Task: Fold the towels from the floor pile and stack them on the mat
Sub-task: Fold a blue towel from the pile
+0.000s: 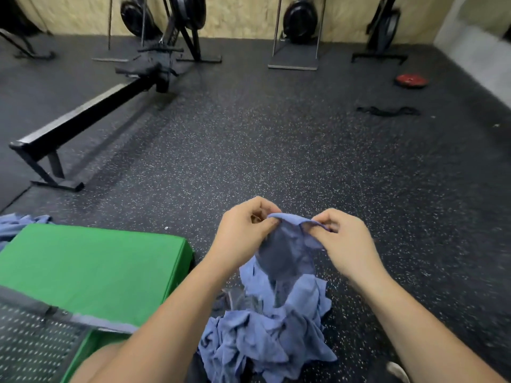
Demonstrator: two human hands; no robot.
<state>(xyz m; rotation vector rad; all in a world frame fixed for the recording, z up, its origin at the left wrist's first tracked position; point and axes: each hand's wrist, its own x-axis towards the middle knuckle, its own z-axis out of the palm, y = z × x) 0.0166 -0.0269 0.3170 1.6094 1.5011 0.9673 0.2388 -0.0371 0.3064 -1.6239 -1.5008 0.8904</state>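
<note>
Far left, a scrap of blue cloth (16, 225) peeks out behind the green mat (91, 266), which lies flat on the speckled rubber floor (276, 150) with its top bare. A dark perforated fabric (30, 344) drapes over the mat's near corner at the bottom left. Further back on that side, a black rowing machine (91, 111) runs its long rail toward the wall.

Moving to the middle: the left hand (243, 230) is up above the floor, fingers (265, 221) pinching the top edge of a blue towel (287, 252). The towel hangs down bunched between both hands, its lower end reaching into the pile of blue towels (265, 335) heaped on the floor just right of the mat, between the person's forearms.

On to the right hand (345, 239): close beside the left, its fingers also pinch that same top hem, thumb pressed against the cloth. The two grips sit near each other, with a short stretch of edge arched between them.

Off to the right, well apart, a black strap (387, 111) lies on the floor, and beyond it a red weight plate (411, 80) near the wall.
</note>
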